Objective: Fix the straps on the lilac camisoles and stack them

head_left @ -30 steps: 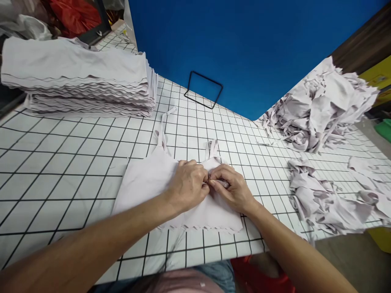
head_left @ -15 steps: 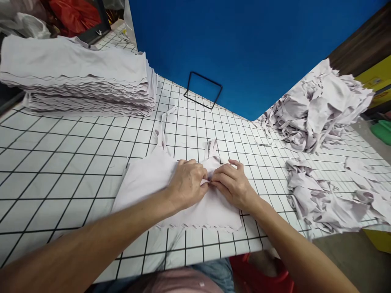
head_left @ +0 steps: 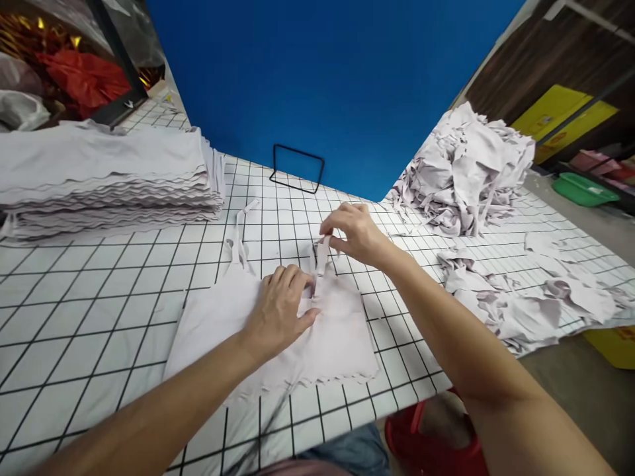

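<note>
A pale, almost white camisole top lies flat on the grid-patterned table, its wavy hem toward me. My left hand rests on the middle of its upper part, thumb apart from the fingers and pressing lightly on the cloth. Above the right side of the top, my right hand pinches a shoulder strap between thumb and fingers, lifting it off the table. The other strap stretches away from the top's left side, loose on the table.
At the left is a tall stack of folded pale cloth pieces. A blue board stands behind, with a black wire frame at its foot. A heap of crumpled cloth and loose pieces lie right.
My right hand has moved up and away from the left hand, from the top's middle to the right strap, now pinched. My left hand has loosened its pinch. The view has shifted right.
</note>
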`<state>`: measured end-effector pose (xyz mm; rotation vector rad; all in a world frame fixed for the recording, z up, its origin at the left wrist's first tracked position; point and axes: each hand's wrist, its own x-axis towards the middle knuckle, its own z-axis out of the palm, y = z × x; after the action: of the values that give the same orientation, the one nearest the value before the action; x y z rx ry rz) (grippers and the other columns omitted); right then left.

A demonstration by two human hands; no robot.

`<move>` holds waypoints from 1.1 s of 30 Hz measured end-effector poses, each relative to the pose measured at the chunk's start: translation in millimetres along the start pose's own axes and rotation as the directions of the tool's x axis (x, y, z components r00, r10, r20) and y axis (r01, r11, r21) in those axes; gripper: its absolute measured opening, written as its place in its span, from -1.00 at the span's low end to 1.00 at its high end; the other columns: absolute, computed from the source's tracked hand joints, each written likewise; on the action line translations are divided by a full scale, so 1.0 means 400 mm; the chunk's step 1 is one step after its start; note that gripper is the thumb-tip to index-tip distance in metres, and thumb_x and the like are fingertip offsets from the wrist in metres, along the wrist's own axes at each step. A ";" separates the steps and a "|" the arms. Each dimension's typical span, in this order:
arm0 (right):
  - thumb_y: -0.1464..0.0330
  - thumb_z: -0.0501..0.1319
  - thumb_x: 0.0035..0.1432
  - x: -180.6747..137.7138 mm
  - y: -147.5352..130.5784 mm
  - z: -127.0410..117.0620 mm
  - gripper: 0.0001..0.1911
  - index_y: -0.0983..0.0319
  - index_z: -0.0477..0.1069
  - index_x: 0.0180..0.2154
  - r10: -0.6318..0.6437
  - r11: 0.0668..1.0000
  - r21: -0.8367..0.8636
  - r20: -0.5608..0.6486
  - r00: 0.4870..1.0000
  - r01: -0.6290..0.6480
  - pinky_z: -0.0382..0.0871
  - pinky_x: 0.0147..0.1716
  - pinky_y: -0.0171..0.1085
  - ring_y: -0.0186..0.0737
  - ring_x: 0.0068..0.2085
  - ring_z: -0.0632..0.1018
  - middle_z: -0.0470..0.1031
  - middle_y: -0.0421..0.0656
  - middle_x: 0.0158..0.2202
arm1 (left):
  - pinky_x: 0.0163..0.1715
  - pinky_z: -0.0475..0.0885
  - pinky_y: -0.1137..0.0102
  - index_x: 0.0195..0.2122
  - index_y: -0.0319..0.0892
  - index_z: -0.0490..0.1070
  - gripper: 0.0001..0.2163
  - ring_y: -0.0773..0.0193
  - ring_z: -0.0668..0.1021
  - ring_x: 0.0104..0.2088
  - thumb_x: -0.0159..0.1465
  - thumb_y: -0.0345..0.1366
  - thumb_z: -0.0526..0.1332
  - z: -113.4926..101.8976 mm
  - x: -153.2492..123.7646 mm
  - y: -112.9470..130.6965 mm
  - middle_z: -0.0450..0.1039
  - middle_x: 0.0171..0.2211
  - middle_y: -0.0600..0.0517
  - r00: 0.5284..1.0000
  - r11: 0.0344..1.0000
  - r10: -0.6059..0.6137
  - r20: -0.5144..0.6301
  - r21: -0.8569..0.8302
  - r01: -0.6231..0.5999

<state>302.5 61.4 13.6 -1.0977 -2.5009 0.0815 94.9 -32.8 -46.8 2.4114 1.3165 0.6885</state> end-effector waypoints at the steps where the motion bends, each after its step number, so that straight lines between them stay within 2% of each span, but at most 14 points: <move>1: 0.47 0.21 0.18 0.014 0.017 0.015 -0.93 0.21 0.43 -0.29 0.053 0.998 0.045 -0.015 0.998 -0.053 0.06 -0.09 -0.15 -0.18 -0.17 0.42 0.55 -0.20 -0.29 | -0.06 0.39 0.08 -0.02 -0.19 0.33 -0.65 0.00 0.43 -0.01 0.18 -0.31 0.32 0.002 -0.002 0.002 0.40 -0.02 -0.12 0.998 0.999 0.039 -0.043 0.031 -0.038; 3: 0.46 0.24 0.13 0.033 0.046 0.048 -0.96 0.22 0.42 -0.33 0.150 0.983 0.112 -0.015 0.989 -0.148 0.08 -0.13 -0.18 -0.20 -0.19 0.42 0.54 -0.19 -0.30 | 0.10 0.33 0.05 0.14 -0.21 0.23 -0.54 -0.05 0.33 0.18 0.23 -0.36 0.28 0.009 -0.006 0.004 0.27 0.17 -0.19 0.987 0.986 0.140 -0.080 0.098 -0.132; 4: 0.45 0.25 0.11 0.038 0.058 0.064 -0.97 0.23 0.41 -0.37 0.190 0.973 0.133 -0.007 0.982 -0.188 0.09 -0.15 -0.20 -0.21 -0.21 0.42 0.53 -0.19 -0.32 | 0.19 0.26 0.05 0.20 -0.21 0.18 -0.52 -0.06 0.23 0.28 0.27 -0.36 0.24 0.013 -0.007 0.005 0.18 0.26 -0.19 0.979 0.974 0.196 -0.061 0.126 -0.188; 6: 0.42 0.26 0.09 0.040 0.075 0.095 -0.91 0.24 0.38 -0.44 0.263 0.950 0.171 0.024 0.965 -0.263 0.12 -0.19 -0.23 -0.24 -0.27 0.41 0.50 -0.21 -0.40 | 0.29 0.12 0.05 0.28 -0.21 0.10 -0.51 -0.05 0.02 0.39 0.36 -0.29 0.15 0.023 -0.008 0.001 0.03 0.37 -0.15 0.959 0.947 0.278 0.055 0.154 -0.283; 8: 0.40 0.25 0.08 0.037 0.085 0.117 -0.90 0.24 0.38 -0.46 0.330 0.918 0.207 0.066 0.942 -0.337 0.14 -0.25 -0.27 -0.30 -0.35 0.40 0.46 -0.24 -0.48 | 0.33 0.05 0.05 0.33 -0.22 0.05 -0.50 -0.02 -0.09 0.42 0.42 -0.14 0.03 0.030 -0.006 -0.005 -0.04 0.41 -0.12 0.936 0.938 0.286 0.207 0.137 -0.317; 11: 0.39 0.24 0.06 0.030 0.096 0.133 -0.93 0.24 0.39 -0.44 0.395 0.873 0.251 0.137 0.909 -0.417 0.17 -0.32 -0.30 -0.35 -0.43 0.39 0.44 -0.25 -0.50 | 0.36 -0.05 0.04 0.37 -0.21 0.02 -0.43 0.02 -0.14 0.43 0.44 0.01 -0.12 0.032 -0.002 -0.010 -0.14 0.43 -0.08 0.907 0.955 0.229 0.355 0.097 -0.279; 15: 0.32 0.25 0.06 0.026 0.121 0.111 -0.89 0.25 0.45 -0.38 0.429 0.788 0.325 0.319 0.845 -0.523 0.28 -0.36 -0.30 -0.29 -0.39 0.47 0.51 -0.18 -0.43 | 0.38 -0.16 0.04 0.39 -0.12 -0.01 -0.39 0.06 -0.23 0.43 0.42 0.09 -0.15 0.011 0.008 0.000 -0.26 0.45 0.00 0.880 0.971 0.209 0.427 0.016 -0.239; 18: 0.31 0.27 0.06 0.035 0.122 0.069 -0.84 0.24 0.50 -0.29 0.430 0.783 0.257 0.435 0.791 -0.567 0.34 -0.32 -0.26 -0.22 -0.32 0.52 0.57 -0.11 -0.32 | 0.37 -0.12 0.04 0.41 -0.09 -0.09 -0.37 0.06 -0.21 0.43 0.41 0.12 -0.20 -0.034 0.016 0.006 -0.31 0.45 0.00 0.868 0.983 0.185 0.461 -0.069 -0.173; 21: 0.27 0.24 0.11 0.064 0.066 0.032 -0.81 0.23 0.50 -0.27 0.484 0.812 0.174 0.331 0.810 -0.557 0.33 -0.38 -0.25 -0.21 -0.34 0.51 0.57 -0.07 -0.29 | 0.36 -0.03 0.05 0.40 -0.08 -0.04 -0.41 0.07 -0.06 0.42 0.43 0.08 -0.20 -0.106 0.010 -0.016 -0.21 0.44 -0.02 0.870 0.988 0.154 0.469 -0.084 -0.129; 23: 0.21 0.19 0.17 0.098 -0.003 0.032 -0.77 0.23 0.49 -0.26 0.479 0.815 0.213 0.275 0.833 -0.539 0.27 -0.46 -0.26 -0.25 -0.42 0.46 0.57 -0.08 -0.31 | 0.35 -0.02 0.05 0.37 -0.07 0.05 -0.46 0.08 0.00 0.41 0.45 0.03 -0.15 -0.151 -0.009 -0.054 -0.07 0.42 -0.01 0.885 0.990 0.137 0.446 -0.036 -0.136; 26: 0.13 0.16 0.21 0.173 -0.114 0.084 -0.69 0.23 0.49 -0.34 0.388 0.806 0.321 0.348 0.853 -0.497 0.21 -0.50 -0.27 -0.30 -0.48 0.40 0.56 -0.10 -0.33 | 0.35 -0.06 0.06 0.36 -0.08 0.07 -0.48 0.09 -0.06 0.42 0.45 -0.01 -0.11 -0.184 -0.047 -0.131 -0.02 0.40 -0.01 0.915 0.988 0.105 0.389 0.067 -0.142; 28: 0.06 0.18 0.19 0.232 -0.169 0.140 -0.61 0.24 0.44 -0.46 0.392 0.780 0.330 0.406 0.826 -0.532 0.20 -0.48 -0.26 -0.28 -0.47 0.40 0.54 -0.09 -0.40 | 0.36 -0.09 0.07 0.38 -0.10 0.03 -0.47 0.09 -0.08 0.42 0.45 0.00 -0.12 -0.181 -0.065 -0.180 -0.06 0.41 -0.02 0.925 0.983 0.093 0.368 0.113 -0.143; 30: 0.03 0.25 0.11 0.288 -0.204 0.196 -0.57 0.25 0.38 -0.55 0.458 0.722 0.312 0.453 0.765 -0.618 0.20 -0.47 -0.25 -0.27 -0.48 0.39 0.48 -0.10 -0.50 | 0.36 -0.12 0.08 0.38 -0.10 0.02 -0.45 0.09 -0.07 0.42 0.44 0.02 -0.13 -0.168 -0.074 -0.216 -0.08 0.42 -0.04 0.925 0.979 0.103 0.365 0.130 -0.160; 33: 0.19 0.33 0.06 0.345 -0.229 0.257 -0.64 0.27 0.33 -0.58 0.515 0.649 0.332 0.470 0.717 -0.684 0.17 -0.45 -0.28 -0.33 -0.51 0.36 0.34 -0.18 -0.63 | 0.36 -0.17 0.07 0.37 -0.11 0.04 -0.43 0.07 -0.09 0.42 0.43 0.05 -0.12 -0.148 -0.076 -0.241 -0.10 0.42 -0.06 0.927 0.972 0.140 0.349 0.128 -0.195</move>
<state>115.2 108.2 -13.9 -1.7448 -2.0315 1.1252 -18.8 -5.0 -51.5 2.6440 1.0685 0.1935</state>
